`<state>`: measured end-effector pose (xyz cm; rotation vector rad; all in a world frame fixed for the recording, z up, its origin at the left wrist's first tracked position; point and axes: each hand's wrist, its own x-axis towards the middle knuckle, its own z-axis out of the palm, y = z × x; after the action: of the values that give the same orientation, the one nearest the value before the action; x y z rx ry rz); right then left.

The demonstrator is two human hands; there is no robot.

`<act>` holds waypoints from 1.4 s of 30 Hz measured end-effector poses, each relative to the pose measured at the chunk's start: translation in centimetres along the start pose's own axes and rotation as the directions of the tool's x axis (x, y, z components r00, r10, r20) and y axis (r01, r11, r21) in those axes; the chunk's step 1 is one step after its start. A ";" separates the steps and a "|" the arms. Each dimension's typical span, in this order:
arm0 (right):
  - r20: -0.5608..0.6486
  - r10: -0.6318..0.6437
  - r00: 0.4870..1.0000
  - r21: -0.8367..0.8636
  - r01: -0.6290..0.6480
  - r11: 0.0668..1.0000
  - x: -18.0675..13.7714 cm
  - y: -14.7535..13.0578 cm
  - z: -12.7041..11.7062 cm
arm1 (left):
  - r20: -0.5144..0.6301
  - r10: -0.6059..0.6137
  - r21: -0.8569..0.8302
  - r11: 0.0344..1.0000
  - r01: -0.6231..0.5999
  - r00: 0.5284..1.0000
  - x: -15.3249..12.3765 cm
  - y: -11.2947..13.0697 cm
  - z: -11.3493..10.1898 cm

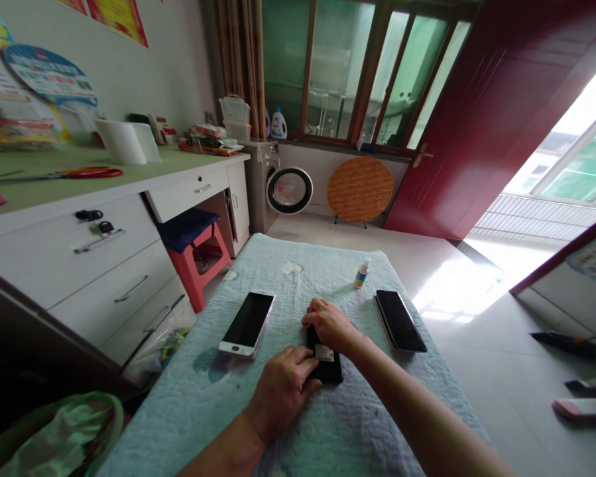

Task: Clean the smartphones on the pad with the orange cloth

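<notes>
Both forearms are cut off by the lower edge of the view. At lower left, a green bin (116,414) with a pale bag inside is also cut off, its lower part lost in shadow. The left hand (284,379) lies against the left side of a black phone (331,375), which rests on the pale blue quilted cover (322,434). Its fingers are close together, slightly bent over the phone, with the thumb apart along the near part; whether they grip the edge or merely press cannot be told. The right hand (330,323) covers the phone's far part, its fingers curled together at the far left corner. Anything pinched there is hidden beneath them. Between the hands shows a white label (324,353), its print too small to read.

To the left lies a white smartphone (248,322), screen up and dark. To the right lies a dark smartphone (401,321); a pale edge shows along its left side, the rest of what is under it hidden. Beyond stands a small spray bottle (362,275), its label illegible. Farther off are a red stool (203,265), partly behind the cover, and a washing machine (260,165) with its round door open.
</notes>
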<state>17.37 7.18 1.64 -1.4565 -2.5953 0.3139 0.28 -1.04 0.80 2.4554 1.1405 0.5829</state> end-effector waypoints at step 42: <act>-0.021 0.192 0.981 -0.071 -0.193 0.979 2.6 0.9 -0.5 | -0.091 0.088 -0.026 0.996 -0.091 0.992 -0.1 -0.1 0.2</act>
<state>16.90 9.88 1.94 -1.7324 -2.4833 0.2321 0.32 -1.10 0.55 2.4871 1.0516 0.7389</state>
